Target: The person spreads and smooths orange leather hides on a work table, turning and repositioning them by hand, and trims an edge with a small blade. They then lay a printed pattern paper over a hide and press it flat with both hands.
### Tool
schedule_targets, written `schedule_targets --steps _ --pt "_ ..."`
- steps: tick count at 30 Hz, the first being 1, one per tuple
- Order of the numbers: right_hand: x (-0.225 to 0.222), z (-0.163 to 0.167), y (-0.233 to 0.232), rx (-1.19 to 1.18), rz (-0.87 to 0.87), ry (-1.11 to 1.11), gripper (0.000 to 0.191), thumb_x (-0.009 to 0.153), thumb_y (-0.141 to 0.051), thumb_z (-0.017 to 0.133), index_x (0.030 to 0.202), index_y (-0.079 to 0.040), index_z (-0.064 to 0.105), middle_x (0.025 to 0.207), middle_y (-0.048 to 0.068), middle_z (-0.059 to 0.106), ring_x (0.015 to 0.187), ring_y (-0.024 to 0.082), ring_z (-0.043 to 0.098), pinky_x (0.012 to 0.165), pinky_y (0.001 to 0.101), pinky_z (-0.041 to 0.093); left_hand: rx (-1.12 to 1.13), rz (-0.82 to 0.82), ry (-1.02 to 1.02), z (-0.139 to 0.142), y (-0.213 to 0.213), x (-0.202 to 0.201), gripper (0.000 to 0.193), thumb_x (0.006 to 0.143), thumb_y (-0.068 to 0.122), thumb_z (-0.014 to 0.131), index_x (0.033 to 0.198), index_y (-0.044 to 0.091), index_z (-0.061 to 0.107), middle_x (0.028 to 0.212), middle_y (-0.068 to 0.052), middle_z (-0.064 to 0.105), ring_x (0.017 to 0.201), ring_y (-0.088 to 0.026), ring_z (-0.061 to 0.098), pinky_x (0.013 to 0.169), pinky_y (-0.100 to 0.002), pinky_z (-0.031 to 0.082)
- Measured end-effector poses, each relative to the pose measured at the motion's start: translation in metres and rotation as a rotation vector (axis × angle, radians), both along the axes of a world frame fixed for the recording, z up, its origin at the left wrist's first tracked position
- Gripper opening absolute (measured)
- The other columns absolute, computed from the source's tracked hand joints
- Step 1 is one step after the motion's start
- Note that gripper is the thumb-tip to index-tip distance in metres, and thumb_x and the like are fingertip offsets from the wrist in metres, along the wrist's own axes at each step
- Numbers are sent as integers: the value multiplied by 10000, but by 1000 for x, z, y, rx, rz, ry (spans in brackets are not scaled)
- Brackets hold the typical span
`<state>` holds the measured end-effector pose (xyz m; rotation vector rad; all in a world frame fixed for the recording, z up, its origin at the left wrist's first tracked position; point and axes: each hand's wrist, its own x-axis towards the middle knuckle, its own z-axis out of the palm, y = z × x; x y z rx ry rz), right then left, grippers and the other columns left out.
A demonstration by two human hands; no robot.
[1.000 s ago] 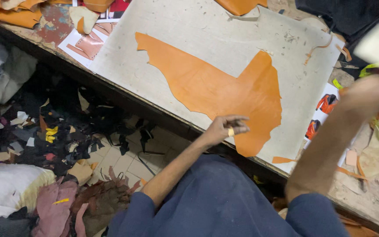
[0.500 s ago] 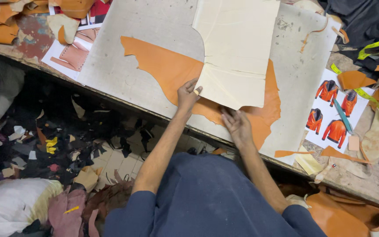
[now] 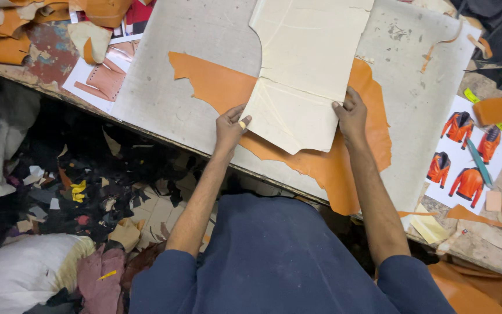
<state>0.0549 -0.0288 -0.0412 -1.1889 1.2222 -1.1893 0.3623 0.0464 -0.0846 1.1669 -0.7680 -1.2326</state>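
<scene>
A large cream paper pattern [image 3: 306, 70] lies on top of an orange leather hide [image 3: 344, 157], which is spread on a grey cutting board [image 3: 164, 75]. My left hand [image 3: 229, 125] grips the pattern's lower left edge, thumb on top. At the pattern's lower right edge my right hand [image 3: 351, 113] holds it, resting on the hide. The hide's near edge hangs over the table's front.
A printed sheet with orange jackets [image 3: 466, 154] and a teal tool [image 3: 479, 161] lie at the right. Orange leather scraps [image 3: 7, 35] pile up at the far left. Several offcuts [image 3: 82, 192] litter the floor below the table edge.
The cream pattern has been brought onto the hide and slid right. Both hands have moved up to grip its lower corners; a second ago only the left hand touched the hide.
</scene>
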Motion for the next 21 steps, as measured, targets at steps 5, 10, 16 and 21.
schedule_targets --steps 5,10,16,21 --pt "71 -20 -11 20 -59 236 714 948 39 678 1582 52 349 1098 119 735 869 111 665 755 247 539 -51 60 -302 -12 -7 68 399 906 -46 707 1291 -127 642 1203 -189 744 1068 -177 726 896 -270 581" --pt "117 -21 -8 19 -93 471 681 920 0 748 1533 30 455 1018 153 716 850 130 692 763 259 564 9 13 -428 -8 -4 121 389 881 4 753 1252 -83 673 1119 -139 714 924 -159 735 774 -288 604" --pt "154 -23 5 -24 -230 578 533 929 -5 763 1425 38 572 1042 109 722 833 102 696 707 245 566 -43 -116 -808 19 -8 160 550 820 79 851 1338 35 671 804 -128 609 610 -176 541 591 -340 506" --pt "179 -27 14 -19 -298 578 546 917 2 801 1417 42 583 1019 102 717 767 74 626 681 235 537 3 -244 -794 32 -18 189 517 872 85 800 1367 46 655 749 -96 532 579 -161 501 533 -341 491"
